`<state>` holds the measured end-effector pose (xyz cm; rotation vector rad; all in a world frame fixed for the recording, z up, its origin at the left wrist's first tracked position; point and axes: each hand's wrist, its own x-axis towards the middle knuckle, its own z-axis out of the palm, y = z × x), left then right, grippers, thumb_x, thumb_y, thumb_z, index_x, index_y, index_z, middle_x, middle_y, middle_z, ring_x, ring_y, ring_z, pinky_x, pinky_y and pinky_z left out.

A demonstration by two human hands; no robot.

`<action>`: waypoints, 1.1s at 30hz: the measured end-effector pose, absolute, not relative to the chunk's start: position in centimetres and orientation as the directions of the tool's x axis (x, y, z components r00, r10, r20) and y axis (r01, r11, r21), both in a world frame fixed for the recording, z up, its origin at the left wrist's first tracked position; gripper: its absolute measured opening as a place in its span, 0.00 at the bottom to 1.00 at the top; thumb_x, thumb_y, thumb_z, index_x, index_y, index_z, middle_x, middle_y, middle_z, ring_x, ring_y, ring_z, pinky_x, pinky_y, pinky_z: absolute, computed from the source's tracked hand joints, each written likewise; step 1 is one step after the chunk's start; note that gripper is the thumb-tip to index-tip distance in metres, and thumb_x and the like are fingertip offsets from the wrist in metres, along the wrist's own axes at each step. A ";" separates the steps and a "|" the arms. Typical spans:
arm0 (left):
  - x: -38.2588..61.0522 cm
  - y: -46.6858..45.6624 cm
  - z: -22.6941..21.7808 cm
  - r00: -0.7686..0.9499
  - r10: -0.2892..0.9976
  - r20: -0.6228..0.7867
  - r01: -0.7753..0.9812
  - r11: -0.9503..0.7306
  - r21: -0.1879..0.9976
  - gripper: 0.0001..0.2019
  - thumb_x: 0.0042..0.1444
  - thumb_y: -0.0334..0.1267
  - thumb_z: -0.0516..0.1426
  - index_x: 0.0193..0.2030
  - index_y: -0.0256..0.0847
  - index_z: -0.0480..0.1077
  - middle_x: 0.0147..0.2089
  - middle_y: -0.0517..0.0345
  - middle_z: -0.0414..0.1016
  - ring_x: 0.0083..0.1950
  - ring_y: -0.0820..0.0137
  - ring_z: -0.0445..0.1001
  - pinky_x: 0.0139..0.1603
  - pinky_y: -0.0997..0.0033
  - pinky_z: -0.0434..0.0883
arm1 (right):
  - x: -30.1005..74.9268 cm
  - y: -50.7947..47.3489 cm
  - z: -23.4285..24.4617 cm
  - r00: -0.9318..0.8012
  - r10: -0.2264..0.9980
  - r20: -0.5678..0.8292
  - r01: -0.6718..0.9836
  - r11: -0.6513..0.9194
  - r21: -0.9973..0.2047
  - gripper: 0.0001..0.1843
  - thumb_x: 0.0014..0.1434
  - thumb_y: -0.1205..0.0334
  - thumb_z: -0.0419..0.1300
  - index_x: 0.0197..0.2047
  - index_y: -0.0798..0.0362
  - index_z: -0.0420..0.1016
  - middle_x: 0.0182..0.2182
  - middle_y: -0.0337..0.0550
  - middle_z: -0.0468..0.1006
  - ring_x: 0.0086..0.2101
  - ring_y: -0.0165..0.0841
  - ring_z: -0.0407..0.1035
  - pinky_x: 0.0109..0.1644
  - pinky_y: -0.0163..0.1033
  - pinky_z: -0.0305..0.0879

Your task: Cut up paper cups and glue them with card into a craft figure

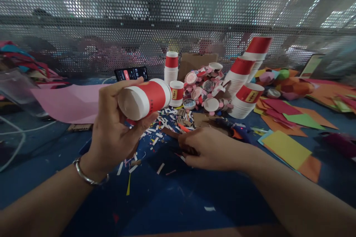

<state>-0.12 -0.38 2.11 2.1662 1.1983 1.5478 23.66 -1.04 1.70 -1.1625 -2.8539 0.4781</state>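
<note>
My left hand (114,126) is wrapped round a white paper cup (154,94) with a red band, tilted on its side with its base towards me. Low over the table, my right hand (204,148) is closed on what look like dark-handled scissors (191,151), mostly hidden by the fingers, their blades pointing left. Paper scraps (158,133) in white, yellow and brown lie under and between both hands. Just beyond the held cup stands an upright red and white cup (176,92).
Cup stacks (243,103) stand at right, with a taller stack (171,68) at the back. Between them is a heap of cut cup pieces (203,89). A phone (132,74), pink paper (72,100) and coloured sheets (287,148) lie around. Perforated metal (155,7) rises behind.
</note>
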 end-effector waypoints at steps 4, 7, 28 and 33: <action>0.5 -0.5 1.7 0.108 0.736 0.668 0.397 -0.649 0.650 0.27 0.60 0.38 0.66 0.62 0.52 0.60 0.72 0.57 0.62 0.72 0.53 0.65 0.68 0.47 0.71 | 24.0 -0.4 1.7 -0.701 0.712 -0.031 0.659 0.630 -0.411 0.04 0.59 0.64 0.59 0.33 0.54 0.72 0.24 0.37 0.73 0.24 0.28 0.60 0.28 0.36 0.47; 1.0 -0.4 1.0 0.135 0.851 0.507 0.222 -0.525 0.822 0.25 0.59 0.37 0.65 0.59 0.53 0.61 0.74 0.55 0.59 0.67 0.52 0.71 0.60 0.47 0.78 | 24.3 -0.1 1.7 -0.698 0.714 0.063 0.570 0.606 -0.554 0.05 0.60 0.65 0.58 0.32 0.53 0.68 0.26 0.36 0.71 0.26 0.28 0.61 0.30 0.36 0.51; 2.7 -0.1 -0.8 0.215 0.974 0.073 -0.106 -0.050 0.993 0.24 0.59 0.39 0.65 0.61 0.47 0.67 0.58 0.50 0.80 0.55 0.59 0.80 0.57 0.56 0.78 | 23.9 0.4 0.7 -0.542 0.839 0.045 0.318 0.255 -0.913 0.06 0.69 0.60 0.54 0.38 0.50 0.65 0.28 0.37 0.76 0.26 0.30 0.71 0.28 0.35 0.64; 3.1 -0.1 -0.7 0.197 0.980 -0.017 -0.147 0.047 0.988 0.20 0.64 0.40 0.61 0.61 0.47 0.68 0.57 0.50 0.81 0.56 0.58 0.81 0.59 0.52 0.77 | 23.7 0.3 0.2 -0.505 0.858 0.090 0.339 0.294 -0.894 0.08 0.70 0.60 0.54 0.37 0.50 0.64 0.27 0.35 0.75 0.25 0.28 0.69 0.30 0.35 0.63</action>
